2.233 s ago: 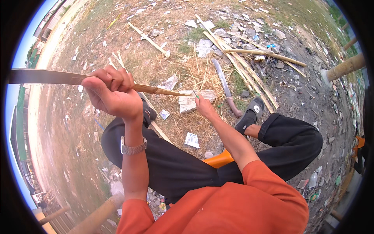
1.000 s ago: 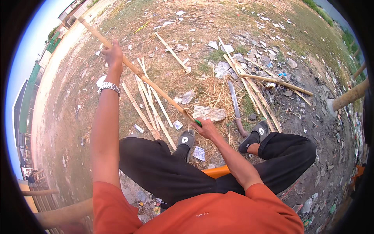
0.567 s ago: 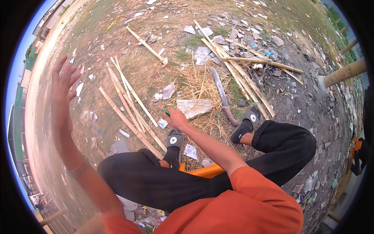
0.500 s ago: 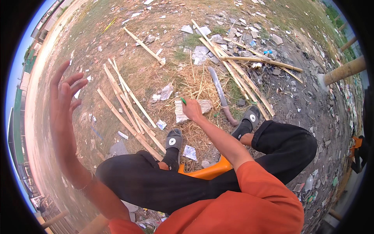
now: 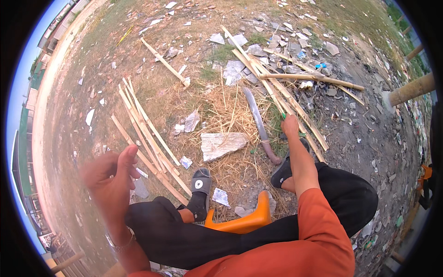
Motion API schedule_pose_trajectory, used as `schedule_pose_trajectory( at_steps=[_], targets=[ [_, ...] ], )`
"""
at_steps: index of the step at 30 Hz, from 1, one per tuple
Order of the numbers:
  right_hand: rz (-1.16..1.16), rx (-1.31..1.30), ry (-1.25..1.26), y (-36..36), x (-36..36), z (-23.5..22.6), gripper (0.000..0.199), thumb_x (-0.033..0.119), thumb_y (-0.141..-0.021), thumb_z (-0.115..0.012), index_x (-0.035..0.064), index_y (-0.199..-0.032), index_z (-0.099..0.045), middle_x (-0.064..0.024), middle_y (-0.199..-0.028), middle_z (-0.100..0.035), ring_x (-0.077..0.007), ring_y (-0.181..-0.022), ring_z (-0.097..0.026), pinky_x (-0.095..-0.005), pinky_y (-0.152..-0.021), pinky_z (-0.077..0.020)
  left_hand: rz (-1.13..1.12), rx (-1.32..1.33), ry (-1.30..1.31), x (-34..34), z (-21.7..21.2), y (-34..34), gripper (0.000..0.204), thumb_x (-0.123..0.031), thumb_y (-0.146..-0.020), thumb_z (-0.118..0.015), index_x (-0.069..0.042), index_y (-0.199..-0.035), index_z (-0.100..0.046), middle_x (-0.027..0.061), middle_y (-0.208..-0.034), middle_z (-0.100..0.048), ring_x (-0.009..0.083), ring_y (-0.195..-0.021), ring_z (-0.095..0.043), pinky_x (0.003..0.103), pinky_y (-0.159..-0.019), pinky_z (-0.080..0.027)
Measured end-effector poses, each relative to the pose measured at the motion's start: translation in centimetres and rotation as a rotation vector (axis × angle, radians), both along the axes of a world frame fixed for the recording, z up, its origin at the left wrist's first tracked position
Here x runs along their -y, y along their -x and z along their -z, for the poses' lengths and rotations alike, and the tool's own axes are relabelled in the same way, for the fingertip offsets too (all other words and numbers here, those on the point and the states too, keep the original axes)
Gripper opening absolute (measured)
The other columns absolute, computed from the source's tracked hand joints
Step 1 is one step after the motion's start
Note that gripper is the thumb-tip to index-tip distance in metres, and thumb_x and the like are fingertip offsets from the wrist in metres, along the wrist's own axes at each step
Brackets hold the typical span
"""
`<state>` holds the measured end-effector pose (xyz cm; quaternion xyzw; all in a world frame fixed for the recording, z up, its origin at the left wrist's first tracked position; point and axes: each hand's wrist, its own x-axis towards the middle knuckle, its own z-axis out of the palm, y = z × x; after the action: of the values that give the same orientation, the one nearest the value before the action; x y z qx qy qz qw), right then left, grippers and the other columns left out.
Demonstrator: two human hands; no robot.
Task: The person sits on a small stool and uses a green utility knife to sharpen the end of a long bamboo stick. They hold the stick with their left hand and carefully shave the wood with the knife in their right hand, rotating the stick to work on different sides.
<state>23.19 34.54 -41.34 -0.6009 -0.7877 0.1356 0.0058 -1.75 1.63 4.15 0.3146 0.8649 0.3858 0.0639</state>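
My right hand [image 5: 290,127] is closed around a slim green object [image 5: 284,116] that shows at both sides of the fist; its kind is hidden. This hand is over the right-hand pale bamboo strips [image 5: 295,107], just beyond my right foot. My left hand [image 5: 113,173] is raised at the left, blurred, its fingers loosely curled and thumb apart, with nothing visible in it. Between my feet and the straw lies a whitish, rough flat slab [image 5: 224,145]. A long-bladed machete [image 5: 256,111] with a brown handle rests to the right of the slab, touched by neither hand.
More bamboo strips [image 5: 147,129] lie at the left, and a single one [image 5: 164,62] farther off. A bamboo pole [image 5: 314,78] crosses the right-hand strips. Part of an orange plastic seat [image 5: 244,222] shows between my legs. Broken flat pieces [image 5: 233,71] and litter cover the ground.
My right hand has moved right, from the whitish slab to the right-hand bamboo strips, still gripping the green object. My left hand has come lower and closer, its fingers curling from a spread pose.
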Motion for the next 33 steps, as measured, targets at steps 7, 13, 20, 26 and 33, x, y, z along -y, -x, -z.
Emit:
schedule_pose_trajectory(
  at_steps=[7, 13, 20, 26, 33],
  targets=[
    [-0.160, -0.095, 0.238, 0.5, -0.7, -4.1, 0.023, 0.019, -0.080, -0.060, 0.0040, -0.096, -0.066, -0.0159, -0.081, -0.067, -0.0261, -0.059, -0.062, -0.0381, -0.055, -0.0498, 0.213, -0.090, 0.194, -0.8, 1.9, 0.5, 0.024, -0.010, -0.079, -0.071, -0.008, -0.102, -0.069, 0.0055, -0.078, -0.069, 0.0092, -0.062, -0.060, 0.023, -0.050, -0.042],
    [0.172, -1.159, 1.254, 0.6, 0.1, -13.1, 0.030, 0.025, -0.084, -0.051, 0.0003, -0.095, -0.063, -0.0079, -0.078, -0.068, -0.0058, -0.037, -0.033, -0.0187, -0.034, -0.0292, 0.337, -0.058, 0.143, -0.4, 1.3, 0.1, 0.020, -0.011, -0.081, -0.069, -0.004, -0.100, -0.069, 0.0065, -0.073, -0.068, 0.0079, -0.060, -0.060, 0.022, -0.051, -0.043],
    [0.174, -1.166, 0.842, 2.1, 5.8, -18.8, 0.027, 0.031, -0.084, -0.069, 0.0066, -0.079, -0.061, 0.0017, -0.055, -0.053, -0.0075, -0.044, -0.043, -0.0229, -0.040, -0.0316, 0.393, -0.001, 0.171, -0.2, 1.9, 1.5, 0.029, -0.027, -0.084, -0.067, -0.004, -0.101, -0.068, 0.0111, -0.077, -0.068, 0.0153, -0.066, -0.065, 0.028, -0.060, -0.050],
    [-0.087, -1.239, 0.534, 5.3, 14.3, -23.2, 0.032, 0.035, -0.081, -0.074, 0.0061, -0.073, -0.063, 0.0011, -0.057, -0.056, -0.0069, -0.049, -0.050, -0.0236, -0.043, -0.0367, 0.358, 0.150, 0.049, -1.1, 3.0, 3.6, 0.053, -0.043, -0.088, -0.061, -0.005, -0.125, -0.054, 0.0178, -0.106, -0.064, 0.0255, -0.097, -0.064, 0.034, -0.079, -0.051],
    [-0.436, -1.009, 0.552, 4.1, 23.0, -26.5, 0.035, 0.035, -0.082, -0.073, 0.0027, -0.071, -0.066, 0.0000, -0.057, -0.060, -0.0070, -0.052, -0.055, -0.0255, -0.046, -0.0415, 0.364, 0.441, -0.519, -1.6, 0.3, 6.4, 0.096, -0.071, -0.082, -0.046, -0.005, -0.146, -0.016, 0.0247, -0.135, -0.043, 0.0327, -0.122, -0.049, 0.048, -0.101, -0.034]
  ],
)
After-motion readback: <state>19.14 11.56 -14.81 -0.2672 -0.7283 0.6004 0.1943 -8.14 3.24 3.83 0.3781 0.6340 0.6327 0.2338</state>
